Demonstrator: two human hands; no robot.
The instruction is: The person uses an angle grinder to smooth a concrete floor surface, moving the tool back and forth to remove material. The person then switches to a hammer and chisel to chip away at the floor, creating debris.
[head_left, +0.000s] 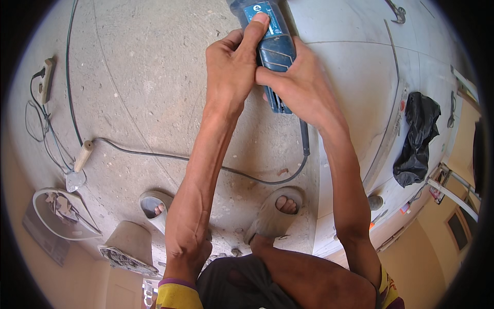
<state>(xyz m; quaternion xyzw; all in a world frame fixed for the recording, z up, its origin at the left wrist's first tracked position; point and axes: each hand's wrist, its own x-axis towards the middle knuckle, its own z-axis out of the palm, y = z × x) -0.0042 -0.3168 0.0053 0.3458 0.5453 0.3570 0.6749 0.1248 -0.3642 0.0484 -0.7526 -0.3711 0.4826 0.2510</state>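
A blue corded angle grinder (276, 51) is at the top centre, over the line where bare concrete meets pale tiles. Its front end runs out of view, so any disc is hidden. My left hand (231, 69) grips the body from the left, with the thumb lying along the label on top. From the right, my right hand (303, 85) wraps the rear handle, its thumb crossing toward my left hand. The black power cord (267, 182) leaves the grinder's rear end and curves left across the concrete.
A wooden-handled trowel (82, 157) lies by the cord at left, near a power strip (46, 81). Below it are a hoop-rimmed container (38, 211) and a dirty bucket (131, 239). At right are a black plastic bag (416, 139), a long straightedge (383, 141) and a hammer (398, 13).
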